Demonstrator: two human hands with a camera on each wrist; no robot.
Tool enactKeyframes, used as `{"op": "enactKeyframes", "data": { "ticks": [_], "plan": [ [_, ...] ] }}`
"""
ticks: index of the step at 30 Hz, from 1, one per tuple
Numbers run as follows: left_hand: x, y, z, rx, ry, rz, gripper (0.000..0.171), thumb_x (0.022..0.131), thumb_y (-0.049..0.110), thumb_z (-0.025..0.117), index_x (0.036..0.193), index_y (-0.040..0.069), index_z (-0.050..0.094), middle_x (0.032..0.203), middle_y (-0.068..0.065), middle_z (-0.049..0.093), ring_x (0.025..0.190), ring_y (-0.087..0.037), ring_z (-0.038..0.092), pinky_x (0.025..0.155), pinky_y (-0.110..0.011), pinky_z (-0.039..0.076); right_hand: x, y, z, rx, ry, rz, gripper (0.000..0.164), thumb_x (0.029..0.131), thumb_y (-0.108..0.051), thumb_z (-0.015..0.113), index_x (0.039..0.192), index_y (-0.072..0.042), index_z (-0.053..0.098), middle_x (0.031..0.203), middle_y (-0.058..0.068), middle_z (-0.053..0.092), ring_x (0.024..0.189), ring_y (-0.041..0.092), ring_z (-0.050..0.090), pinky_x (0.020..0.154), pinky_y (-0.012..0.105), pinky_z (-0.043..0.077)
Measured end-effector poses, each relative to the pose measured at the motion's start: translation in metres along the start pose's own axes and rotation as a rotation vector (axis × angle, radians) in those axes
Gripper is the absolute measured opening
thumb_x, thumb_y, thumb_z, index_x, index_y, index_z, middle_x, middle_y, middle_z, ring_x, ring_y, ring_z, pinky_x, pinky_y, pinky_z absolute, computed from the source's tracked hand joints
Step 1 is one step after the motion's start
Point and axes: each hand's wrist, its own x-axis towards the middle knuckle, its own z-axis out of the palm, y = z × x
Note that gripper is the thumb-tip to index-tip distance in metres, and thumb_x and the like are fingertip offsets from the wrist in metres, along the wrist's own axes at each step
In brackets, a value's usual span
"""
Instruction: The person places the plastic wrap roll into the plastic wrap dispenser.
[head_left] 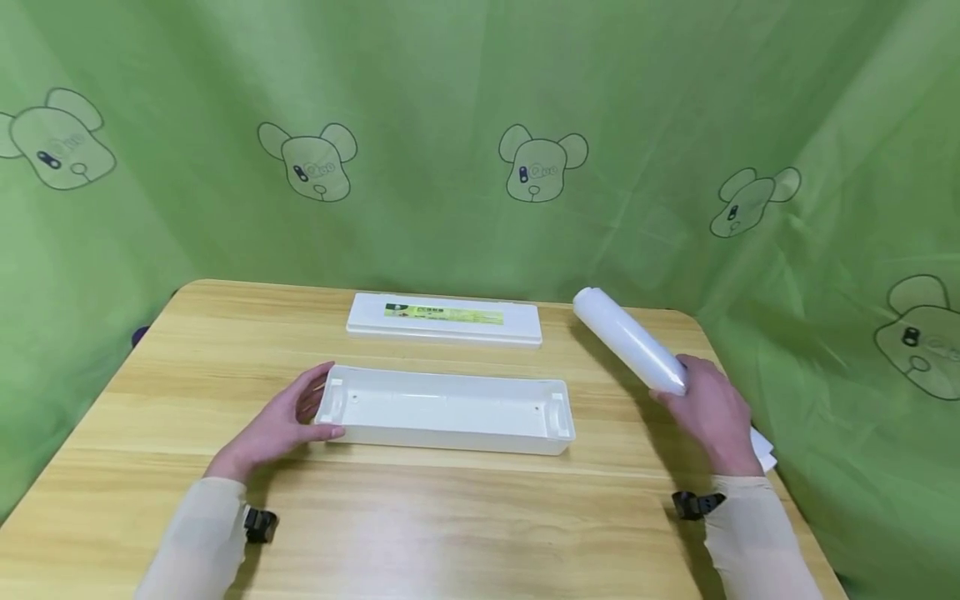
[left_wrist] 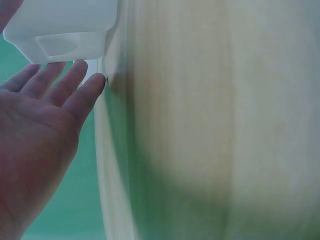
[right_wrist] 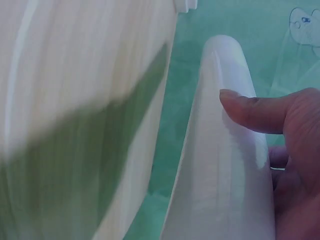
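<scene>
A long white open-topped plastic box (head_left: 450, 442) sits on the wooden table. My left hand (head_left: 273, 423) holds its left end, thumb at the front side and fingers toward the back corner. The left wrist view shows that hand's fingers (left_wrist: 67, 87) close to the end wall of the box (left_wrist: 70, 46). On the right, my right hand (head_left: 708, 408) grips a white roll of plastic wrap (head_left: 628, 337), raised at a slant over the table. In the right wrist view, the thumb (right_wrist: 255, 111) lies across the roll (right_wrist: 215, 150).
Behind the box lies a flat white lid (head_left: 375, 312) with a green and yellow label. The table (head_left: 420, 533) has its right edge under the right forearm. A green curtain (head_left: 420, 233) printed with bear heads hangs close behind the table and along its sides.
</scene>
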Motion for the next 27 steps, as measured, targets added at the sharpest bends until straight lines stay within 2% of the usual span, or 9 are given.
{"op": "enactKeyframes", "data": {
  "ticks": [10, 17, 22, 27],
  "plan": [
    [-0.001, 0.001, 0.000, -0.001, -0.006, 0.013, 0.102, 0.080, 0.013, 0.081, 0.156, 0.004, 0.013, 0.158, -0.024, 0.018, 0.141, -0.043, 0.024, 0.115, -0.048, 0.022, -0.001, -0.025, -0.007, 0.021, 0.004, -0.069, 0.067, 0.078, -0.025, 0.082, 0.132, 0.002, 0.053, 0.114, 0.025, 0.059, 0.096, 0.042, 0.057, 0.071, 0.061, 0.048],
    [0.000, 0.000, 0.001, -0.003, -0.005, -0.001, 0.103, 0.080, 0.014, 0.082, 0.156, 0.005, 0.014, 0.159, -0.022, 0.018, 0.142, -0.040, 0.025, 0.114, -0.042, 0.024, -0.001, -0.031, -0.008, 0.040, -0.055, -0.089, 0.071, 0.081, -0.029, 0.080, 0.136, 0.003, 0.049, 0.118, 0.026, 0.059, 0.098, 0.043, 0.057, 0.074, 0.062, 0.048],
    [0.001, 0.000, 0.001, -0.001, -0.005, 0.000, 0.103, 0.080, 0.014, 0.082, 0.156, 0.004, 0.014, 0.158, -0.023, 0.019, 0.141, -0.042, 0.025, 0.114, -0.045, 0.024, -0.001, -0.036, -0.007, 0.035, -0.070, -0.108, 0.072, 0.081, -0.032, 0.080, 0.138, 0.000, 0.049, 0.121, 0.026, 0.058, 0.100, 0.044, 0.057, 0.077, 0.064, 0.047],
    [0.001, -0.001, 0.000, -0.009, -0.003, -0.013, 0.103, 0.079, 0.015, 0.082, 0.157, 0.007, 0.014, 0.158, -0.022, 0.019, 0.141, -0.041, 0.026, 0.113, -0.041, 0.026, 0.001, -0.044, -0.007, 0.035, -0.077, -0.130, 0.071, 0.083, -0.032, 0.079, 0.140, -0.002, 0.049, 0.124, 0.025, 0.058, 0.102, 0.044, 0.056, 0.079, 0.064, 0.047]
  ]
}}
